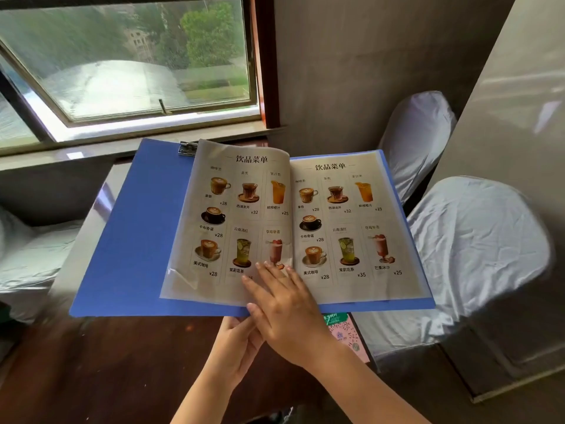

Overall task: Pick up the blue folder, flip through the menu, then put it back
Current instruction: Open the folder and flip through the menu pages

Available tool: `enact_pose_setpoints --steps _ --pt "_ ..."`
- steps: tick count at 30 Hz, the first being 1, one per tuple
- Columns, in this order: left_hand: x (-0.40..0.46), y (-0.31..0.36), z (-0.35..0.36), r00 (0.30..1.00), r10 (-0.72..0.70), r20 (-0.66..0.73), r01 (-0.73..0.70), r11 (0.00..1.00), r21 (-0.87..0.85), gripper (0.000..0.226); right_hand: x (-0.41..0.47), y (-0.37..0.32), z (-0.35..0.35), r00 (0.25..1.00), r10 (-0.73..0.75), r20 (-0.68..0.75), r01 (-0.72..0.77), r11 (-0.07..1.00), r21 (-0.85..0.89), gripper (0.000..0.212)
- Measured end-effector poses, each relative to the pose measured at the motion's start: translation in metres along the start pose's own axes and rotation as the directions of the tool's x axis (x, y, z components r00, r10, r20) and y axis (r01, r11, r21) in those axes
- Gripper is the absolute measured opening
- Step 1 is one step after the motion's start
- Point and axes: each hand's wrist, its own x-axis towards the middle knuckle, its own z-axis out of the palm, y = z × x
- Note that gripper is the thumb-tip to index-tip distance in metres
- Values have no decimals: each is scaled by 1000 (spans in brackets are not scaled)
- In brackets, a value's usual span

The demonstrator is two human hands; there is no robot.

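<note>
The blue folder [128, 240] is held open above a dark table [91, 377], long axis running left to right. Its near edge is gripped from below by the left hand [235, 347]; the right hand [284, 310] lies flat on a menu page [232, 221]. Covered chairs [477, 246] are seen at right.

Left hand [237, 344] fingers hidden under blue folder [128, 240] edge. Right hand [284, 310] covers lower page print. Pink card [348, 335] mostly under folder, text unreadable. Both forearms cut off at bottom. Tabletop [91, 362] blurred.
</note>
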Motion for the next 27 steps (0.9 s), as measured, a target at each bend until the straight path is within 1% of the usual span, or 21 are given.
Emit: enact_pose_setpoints --steps 2,3,4,6,7,8,9,10,11,12,13,15,17,27 --pt "2 1 1 1000 -3 12 4 999 -51 52 -1 5 -16 997 20 -80 -7 988 157 45" --pt "3 1 0 1000 -9 12 10 996 -85 53 -3 11 -27 984 73 -162 -36 975 221 44" --pt "3 2 -1 1000 -15 5 15 993 -114 53 -6 21 -39 955 140 -263 -71 964 255 43" --pt "2 3 -6 1000 -20 -11 18 989 -148 51 -17 53 -63 850 284 -444 -181 949 259 41" --pt "2 4 -8 1000 -22 -19 19 987 -161 51 -24 74 -74 794 369 -483 -280 927 249 41" --pt "1 5 -10 999 -24 -28 19 985 -173 51 -31 95 -85 750 471 -465 -394 882 259 44" --pt "1 5 -11 999 -24 -38 17 983 -184 52 -37 115 -94 720 588 -369 -494 807 322 48" --pt "1 6 -12 999 -22 -47 13 982 -191 52 -42 132 -101 701 681 -212 -553 707 441 51" --pt "1 6 -12 999 -20 -50 10 981 -194 52 -45 142 -104 693 719 -41 -567 580 585 50" --pt "2 7 -12 999 -19 -50 9 981 -192 52 -48 149 -105 699 709 91 -557 459 692 45" --pt "2 8 -12 999 -17 -48 7 982 -188 52 -50 154 -104 712 683 161 -542 390 744 39" --pt "3 8 -12 999 -11 -44 3 984 -179 52 -54 158 -100 732 652 199 -532 365 764 33" --pt "2 9 -14 999 -12 -41 5 985 -174 54 -56 159 -96 740 645 193 -519 364 774 30" --pt "1 9 -22 1000 13 -28 -17 991 -133 56 -57 159 -90 802 569 181 -432 343 834 38"
